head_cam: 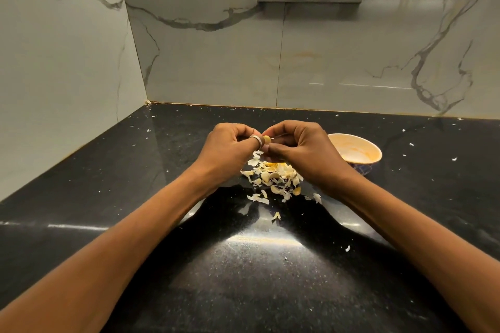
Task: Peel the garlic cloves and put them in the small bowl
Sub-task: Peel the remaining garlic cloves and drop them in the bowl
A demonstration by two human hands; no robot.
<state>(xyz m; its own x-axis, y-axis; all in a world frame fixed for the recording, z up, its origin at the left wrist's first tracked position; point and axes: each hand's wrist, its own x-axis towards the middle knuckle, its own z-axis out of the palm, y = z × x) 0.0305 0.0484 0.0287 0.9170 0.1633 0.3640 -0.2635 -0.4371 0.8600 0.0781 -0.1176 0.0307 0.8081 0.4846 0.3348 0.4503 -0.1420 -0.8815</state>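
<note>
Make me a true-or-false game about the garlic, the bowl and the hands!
1. The left hand and the right hand together pinch one garlic clove. True.
2. The small bowl sits left of the hands. False: it sits on the right, partly behind the right hand.
3. Garlic peels lie piled on the counter below the hands. True.
4. The counter is white. False: it is black.
5. The left hand wears a ring. True.

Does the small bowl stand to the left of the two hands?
No, the small bowl stands on the counter to the right, beyond the right hand, which pinches a garlic clove together with the left hand.
</note>
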